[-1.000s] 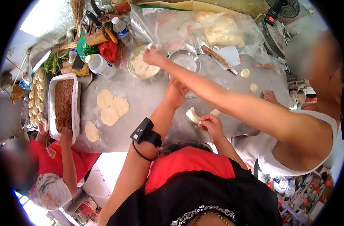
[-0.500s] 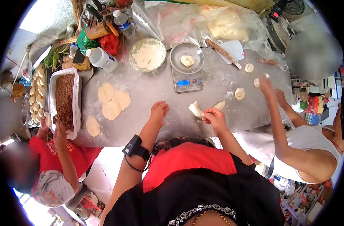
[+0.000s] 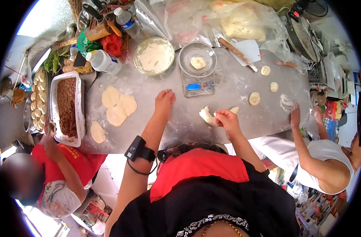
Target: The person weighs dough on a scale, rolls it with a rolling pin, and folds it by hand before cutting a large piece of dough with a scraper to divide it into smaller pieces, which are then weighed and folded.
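My right hand [image 3: 228, 121] has its thumb and finger pinched together on a small white bit of dough [image 3: 215, 114]. Just left of it, a torn length of dough [image 3: 206, 116] lies on the table, and another dough piece [image 3: 234, 110] shows partly behind the hand. My left hand [image 3: 164, 103] is loosely curled, with no object visible in it, to the lower left of the digital scale [image 3: 199, 91]. A lump of dough [image 3: 198, 63] sits in the clear bowl [image 3: 182, 70] on that scale.
A flour bowl [image 3: 139, 67], a bottle [image 3: 103, 62] and a rolling pin [image 3: 238, 54] stand or lie behind. Flat dough rounds [image 3: 117, 106] are at left, beside a tub of brown filling [image 3: 81, 114]. Co-workers [image 3: 64, 158] [image 3: 322, 158] work at both ends.
My left hand has moved forward, nearer the scale. The right hand stays by the torn dough. The right co-worker's hands have drawn back toward the table's edge.
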Tool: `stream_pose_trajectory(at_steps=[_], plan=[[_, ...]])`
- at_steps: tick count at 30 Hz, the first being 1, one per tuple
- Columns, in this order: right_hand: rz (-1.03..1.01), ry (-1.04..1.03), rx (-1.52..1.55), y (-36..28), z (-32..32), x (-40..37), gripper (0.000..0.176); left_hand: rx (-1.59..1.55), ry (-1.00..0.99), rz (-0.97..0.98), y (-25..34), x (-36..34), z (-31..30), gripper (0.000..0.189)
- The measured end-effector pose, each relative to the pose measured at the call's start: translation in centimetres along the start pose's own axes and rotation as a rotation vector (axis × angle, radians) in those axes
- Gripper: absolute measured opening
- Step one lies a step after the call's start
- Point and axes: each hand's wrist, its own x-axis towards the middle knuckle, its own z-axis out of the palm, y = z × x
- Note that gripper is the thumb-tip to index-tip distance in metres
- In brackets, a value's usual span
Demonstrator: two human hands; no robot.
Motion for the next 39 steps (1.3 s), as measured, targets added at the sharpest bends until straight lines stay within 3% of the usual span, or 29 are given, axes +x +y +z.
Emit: stream_pose_trajectory(at_steps=[6,8,12,17,20,23,26,29,39], plan=[[-0.113,0.148,0.046,-1.6,-3.5,3.5,0.022,0.222,-0.079,0.385,5.8,2.1,3.4,0.037],[-0.209,0.293,0.028,-2.8,-4.3,4.2,0.027,0.33,-0.094,0.549,6.8,3.3,5.0,0.038],[-0.374,0.494,-0.093,-3.5,-7.6,6.2,0.037,0.655,-0.08,0.654,8.4,5.5,7.6,0.041],[-0.369,0.585,0.034,-4.9,-8.1,6.0,0.03,0.884,-0.107,0.799,8.9,6.9,10.3,0.039],[-0.392,0.62,0.061,-5.0,-7.2,6.2,0.023,1.189,-0.119,0.958,8.4,6.9,11.4,0.04],[-0.402,0.497,0.129,-5.9,-5.1,6.1,0.018,1.045,-0.164,0.802,8.0,7.2,11.7,0.041],[-0.341,0.227,0.148,-7.5,-1.5,5.7,0.015,0.246,-0.538,0.247,9.3,2.6,11.2,0.038],[-0.283,0.039,0.092,-10.2,3.9,4.0,0.012,0.054,-0.605,0.234,8.4,-1.5,9.5,0.038],[-0.238,-0.195,-0.032,-7.5,10.6,0.2,0.005,-0.033,-0.287,0.464,3.3,-7.6,5.3,0.025]])
